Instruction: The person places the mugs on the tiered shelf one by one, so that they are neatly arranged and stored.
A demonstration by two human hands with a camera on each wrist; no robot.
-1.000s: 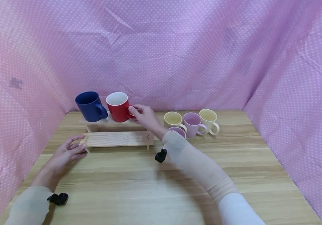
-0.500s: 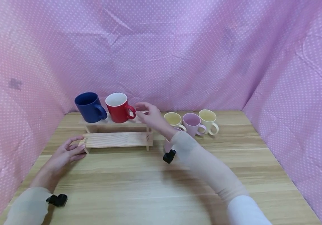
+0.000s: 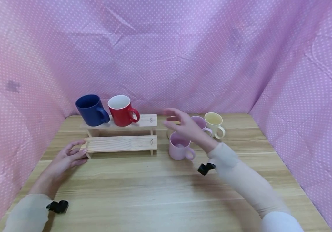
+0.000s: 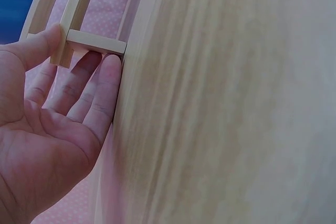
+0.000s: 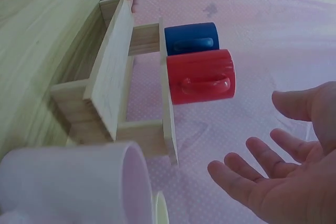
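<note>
Pale pine makes up the two-step wooden rack (image 3: pixel 119 135), which stands on the light wooden table (image 3: pixel 154 193) with its higher step towards the dotted pink cloth backdrop (image 3: pixel 183 48). A glossy dark blue ceramic mug (image 3: pixel 91 110) and a glossy red ceramic mug with a white inside (image 3: pixel 121 110) sit side by side on the left part of that upper step, upright, handles turned to the right; the rest of the step and the whole lower step are bare, so there is room for more.

The left hand (image 3: pixel 67 158) lies at the rack's left end, grasping nothing: the left wrist view shows straight fingers (image 4: pixel 107 85) resting against the end post, which looks like a way to steady the rack.

The right hand (image 3: pixel 187 127) hovers empty with loosely spread fingers, apart from the red mug and just above a group of pastel mugs to the right of the rack. Nearest under it is a matte lilac ceramic mug (image 3: pixel 178 146), upright on the table, handle pointing towards the person. Behind it stand another lilac mug (image 3: pixel 202 124) and a cream-yellow mug (image 3: pixel 215 124); a further pale mug is mostly hidden by the hand
</note>
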